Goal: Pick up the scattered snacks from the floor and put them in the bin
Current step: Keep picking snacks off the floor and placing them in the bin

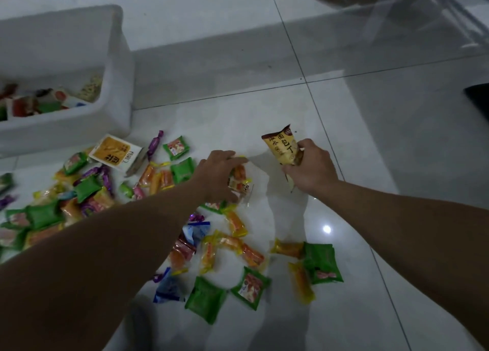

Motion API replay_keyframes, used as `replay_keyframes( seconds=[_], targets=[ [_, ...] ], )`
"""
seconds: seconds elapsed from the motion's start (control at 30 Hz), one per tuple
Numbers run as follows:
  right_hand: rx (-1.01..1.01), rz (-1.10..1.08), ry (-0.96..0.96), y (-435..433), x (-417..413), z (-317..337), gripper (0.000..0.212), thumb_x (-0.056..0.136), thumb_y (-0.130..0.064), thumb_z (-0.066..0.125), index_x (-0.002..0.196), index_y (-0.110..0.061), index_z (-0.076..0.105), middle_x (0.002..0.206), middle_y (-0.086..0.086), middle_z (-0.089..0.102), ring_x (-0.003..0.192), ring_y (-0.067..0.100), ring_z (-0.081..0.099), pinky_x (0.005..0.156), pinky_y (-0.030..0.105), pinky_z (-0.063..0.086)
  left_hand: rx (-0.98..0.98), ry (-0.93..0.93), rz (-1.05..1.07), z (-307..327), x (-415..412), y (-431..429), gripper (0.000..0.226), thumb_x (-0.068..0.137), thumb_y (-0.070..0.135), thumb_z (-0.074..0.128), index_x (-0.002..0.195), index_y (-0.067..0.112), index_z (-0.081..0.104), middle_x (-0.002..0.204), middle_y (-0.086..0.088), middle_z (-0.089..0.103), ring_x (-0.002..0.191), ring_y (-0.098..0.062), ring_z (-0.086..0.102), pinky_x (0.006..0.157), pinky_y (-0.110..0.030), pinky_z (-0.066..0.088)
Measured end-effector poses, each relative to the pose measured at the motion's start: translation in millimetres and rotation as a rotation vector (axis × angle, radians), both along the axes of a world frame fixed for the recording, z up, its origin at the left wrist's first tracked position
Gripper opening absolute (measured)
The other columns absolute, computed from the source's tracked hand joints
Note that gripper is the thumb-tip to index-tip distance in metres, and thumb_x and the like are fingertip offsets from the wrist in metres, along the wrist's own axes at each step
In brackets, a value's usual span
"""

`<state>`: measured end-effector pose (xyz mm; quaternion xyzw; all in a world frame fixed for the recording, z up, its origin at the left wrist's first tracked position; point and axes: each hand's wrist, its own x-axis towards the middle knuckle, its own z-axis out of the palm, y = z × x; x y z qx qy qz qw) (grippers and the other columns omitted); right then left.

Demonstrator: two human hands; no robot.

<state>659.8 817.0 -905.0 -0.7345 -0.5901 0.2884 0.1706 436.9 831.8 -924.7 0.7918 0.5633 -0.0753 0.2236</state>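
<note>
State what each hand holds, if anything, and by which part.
Right hand grips the brown-and-yellow packet by its lower end. Left hand holds an orange snack; where exactly is hidden.

The glossy tiled floor (344, 59) carries a white bin (116, 86) at the left. Near it lie scattered green packets (205, 299), orange packets (301, 282), purple candies (154, 145) and blue packets (168, 288). A yellow pack (113, 152) lies just beside the bin.
</note>
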Motion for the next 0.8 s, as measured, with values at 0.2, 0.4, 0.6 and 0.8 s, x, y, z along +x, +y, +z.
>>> replay_keyframes(
  seconds=[0.2,0.4,0.6,0.8],
  targets=[
    [0.027,0.010,0.049,3,-12,-10,0.046,0.079,-0.027,0.073,0.117,-0.013,0.051,0.106,0.006,0.064,0.097,0.027,0.060,0.080,0.038,0.052,0.107,0.102,-0.077,-11,3,4,0.080,0.072,0.046,0.076,0.141,0.031,0.040,0.136,-0.002,0.043,0.124,-0.025,0.034,0.099,-0.039,0.035],
    [0.042,-0.002,0.065,5,-13,-19,0.051,0.080,-0.025,0.073,0.123,-0.013,0.047,0.110,0.007,0.065,0.101,0.028,0.061,0.080,0.036,0.051,0.072,0.101,-0.032,-11,10,10,0.069,0.070,0.050,0.077,0.130,0.025,0.053,0.117,-0.005,0.055,0.112,-0.025,0.042,0.090,-0.037,0.036],
    [0.051,-0.031,0.077,6,-10,-24,0.067,0.082,-0.025,0.071,0.137,-0.013,0.035,0.116,0.008,0.063,0.106,0.028,0.059,0.083,0.036,0.050,0.045,-0.013,-0.011,-16,19,11,0.062,0.066,0.050,0.079,0.116,0.020,0.059,0.114,-0.005,0.050,0.109,-0.024,0.039,0.089,-0.037,0.039],
    [0.072,-0.038,0.070,6,-8,-20,0.071,0.082,-0.025,0.071,0.139,-0.014,0.031,0.115,0.008,0.063,0.107,0.028,0.059,0.083,0.035,0.048,-0.029,-0.093,0.105,-11,30,4,0.047,0.064,0.034,0.085,0.091,0.019,0.049,0.093,-0.002,0.057,0.086,-0.021,0.049,0.070,-0.032,0.040]
  ],
)
